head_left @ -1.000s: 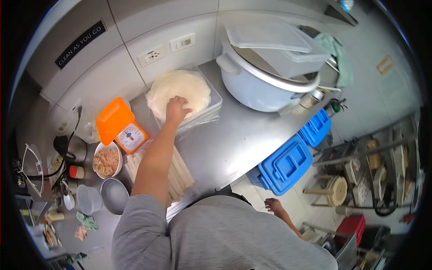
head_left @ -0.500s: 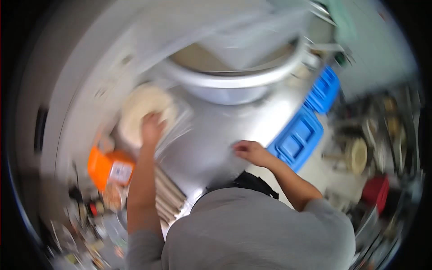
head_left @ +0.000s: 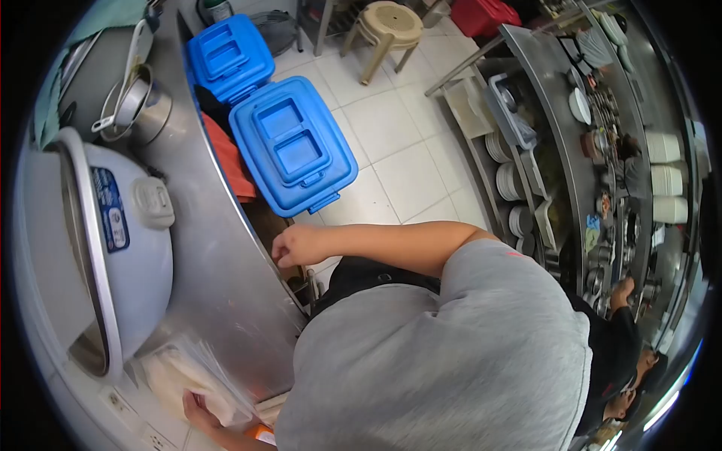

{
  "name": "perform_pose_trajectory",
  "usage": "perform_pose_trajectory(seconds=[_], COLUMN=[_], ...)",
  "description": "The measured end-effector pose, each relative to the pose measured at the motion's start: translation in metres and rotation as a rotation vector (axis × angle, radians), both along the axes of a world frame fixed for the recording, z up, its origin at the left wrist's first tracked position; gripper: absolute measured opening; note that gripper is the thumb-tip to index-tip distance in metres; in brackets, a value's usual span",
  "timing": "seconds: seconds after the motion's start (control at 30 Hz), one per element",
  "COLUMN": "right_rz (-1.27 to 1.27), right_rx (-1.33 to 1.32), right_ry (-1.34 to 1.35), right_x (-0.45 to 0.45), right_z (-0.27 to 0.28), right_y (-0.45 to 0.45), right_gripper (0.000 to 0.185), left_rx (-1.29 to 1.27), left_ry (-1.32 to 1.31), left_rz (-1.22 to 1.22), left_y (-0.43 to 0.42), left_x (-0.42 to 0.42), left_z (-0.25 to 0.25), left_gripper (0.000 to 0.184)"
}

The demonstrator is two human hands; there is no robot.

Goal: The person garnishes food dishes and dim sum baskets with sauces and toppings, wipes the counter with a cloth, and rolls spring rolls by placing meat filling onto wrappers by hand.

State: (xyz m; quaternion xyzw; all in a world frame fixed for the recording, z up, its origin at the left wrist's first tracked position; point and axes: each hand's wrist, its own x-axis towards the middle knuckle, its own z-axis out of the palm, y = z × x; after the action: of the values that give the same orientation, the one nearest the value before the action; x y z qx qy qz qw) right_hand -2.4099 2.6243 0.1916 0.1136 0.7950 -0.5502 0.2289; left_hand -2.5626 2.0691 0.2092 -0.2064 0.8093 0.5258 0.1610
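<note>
At the lower left, a clear plastic bag (head_left: 229, 383) with pale contents lies on the steel table (head_left: 226, 301). My left hand (head_left: 201, 413) rests against this bag, its thumb and fingers slightly apart; part of the hand is hard to make out. My right hand (head_left: 299, 244) hovers by the table's edge, fingers curled in, and nothing shows in them. A large rice-cooker-like pot (head_left: 139, 263) with a metal rim and a blue label stands on the table, farther along from the bag.
Two blue lidded bins (head_left: 293, 146) stand beside the table. A beige stool (head_left: 387, 30) is on the tiled floor. Steel shelves (head_left: 538, 90) hold plates and bowls at right, where a person in black (head_left: 613, 346) stands. Small metal pots (head_left: 139, 105) sit at the table's far end.
My view has swung toward the right, bringing the shelves and another person into sight. My left hand stays at the bag; my right hand stays curled near the table edge.
</note>
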Motion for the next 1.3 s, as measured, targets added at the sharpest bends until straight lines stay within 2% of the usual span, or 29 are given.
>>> perform_pose_trajectory(seconds=[0.03,0.13,0.2,0.23,0.27,0.33,0.43,0.47,0.5,0.57,0.67,0.73,0.83,0.93,1.0,1.03,1.07,1.17,1.27,1.3], right_rz=[0.012,0.057,0.06,0.158,0.161,0.2,0.259,0.304,0.449,0.534,0.586,0.696,0.819,0.803,0.791,0.798,0.803,0.853,0.966,0.918], right_rx=[0.025,-0.022,-0.055,-0.058,-0.039,-0.107,-0.189,-0.271,-0.161,-0.233,-0.208,-0.068,0.129,0.226,0.249,0.256,0.265,0.373,0.555,0.515], right_ry=[0.008,0.117,-0.017,0.012,-0.108,-0.097,-0.194,-0.111,0.03,0.264,1.015,1.072,1.017,1.036,1.02,0.98,0.942,0.897,0.774,0.823], right_x=[0.006,0.014,0.007,0.0,-0.01,-0.021,-0.043,-0.051,-0.065,-0.092,-0.137,-0.164,-0.174,-0.17,-0.165,-0.165,-0.167,-0.168,-0.17,-0.17], right_z=[0.0,0.004,0.023,0.022,0.041,0.037,0.038,0.037,0.053,0.052,0.046,0.02,0.006,-0.002,-0.001,0.002,0.006,0.014,0.037,0.039], right_y=[0.002,0.003,-0.002,-0.001,-0.007,-0.021,-0.058,-0.079,-0.106,-0.172,-0.275,-0.319,-0.339,-0.338,-0.34,-0.342,-0.344,-0.354,-0.362,-0.363], right_gripper=[0.038,0.036,0.034,0.036,0.036,0.034,0.033,0.032,0.031,0.027,0.028,0.026,0.024,0.029,0.033,0.035,0.037,0.046,0.055,0.058], left_rx=[0.054,0.143,0.108,0.099,0.156,0.18,0.175,0.202,0.232,0.294,0.375,0.406,0.22,0.237,0.05,0.04,0.031,-0.062,-0.018,0.041], left_ry=[-0.018,0.02,0.016,0.03,0.073,0.001,-0.076,-0.081,-0.091,-0.13,-0.159,-0.115,0.275,0.474,0.613,0.708,0.806,0.835,0.704,0.678], left_rz=[0.024,-0.053,0.036,-0.004,0.037,0.02,0.198,0.252,0.299,0.365,0.407,0.416,0.668,0.875,1.009,1.031,1.05,0.922,0.582,0.48], left_y=[-0.018,-0.015,0.032,0.03,0.03,0.009,0.032,0.036,0.039,0.039,0.033,0.021,-0.014,-0.045,-0.073,-0.079,-0.073,-0.098,-0.09,-0.077], left_x=[0.0,0.01,0.018,0.016,0.016,0.008,0.01,0.01,0.009,0.008,0.005,0.005,0.003,0.004,0.0,-0.001,0.0,-0.005,0.002,0.012], left_z=[-0.007,-0.008,0.016,0.018,0.016,-0.003,0.018,0.022,0.023,0.025,0.021,0.007,-0.011,0.034,0.054,0.071,0.105,0.146,0.186,0.198], left_gripper=[0.031,0.01,0.012,0.012,0.015,0.015,0.007,0.008,0.009,0.012,0.018,0.023,0.024,0.02,0.02,0.023,0.026,0.032,0.033,0.035])
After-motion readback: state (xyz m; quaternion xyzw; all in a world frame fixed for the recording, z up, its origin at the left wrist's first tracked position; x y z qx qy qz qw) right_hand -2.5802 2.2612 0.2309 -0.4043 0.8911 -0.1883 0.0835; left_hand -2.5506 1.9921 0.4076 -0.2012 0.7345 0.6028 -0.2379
